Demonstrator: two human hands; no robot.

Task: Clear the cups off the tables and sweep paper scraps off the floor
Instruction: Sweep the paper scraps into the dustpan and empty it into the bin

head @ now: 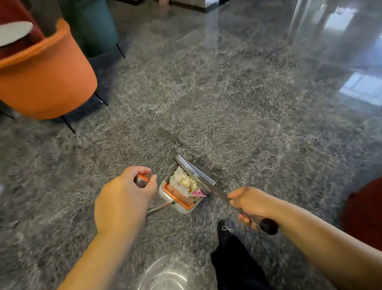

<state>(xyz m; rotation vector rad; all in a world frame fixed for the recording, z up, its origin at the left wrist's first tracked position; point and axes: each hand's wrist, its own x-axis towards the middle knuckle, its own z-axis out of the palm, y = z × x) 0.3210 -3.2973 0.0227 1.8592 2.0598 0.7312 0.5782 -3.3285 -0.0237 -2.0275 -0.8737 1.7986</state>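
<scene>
Polished grey stone floor (227,100), orange chair (43,81) at left. Left hand (123,200) curled round dustpan handle (142,180); right hand (250,203) gripping broom (195,173). Paper scraps (185,182) heaped inside dustpan (180,197), broom head touching its open edge

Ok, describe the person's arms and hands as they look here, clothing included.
Both forearms are bare as far as the frame shows, with no sleeves in view. The left hand and right hand wear no gloves, and no rings, watch or bracelet can be seen. Lower down, dark trousers and a dark shoe show.
</scene>
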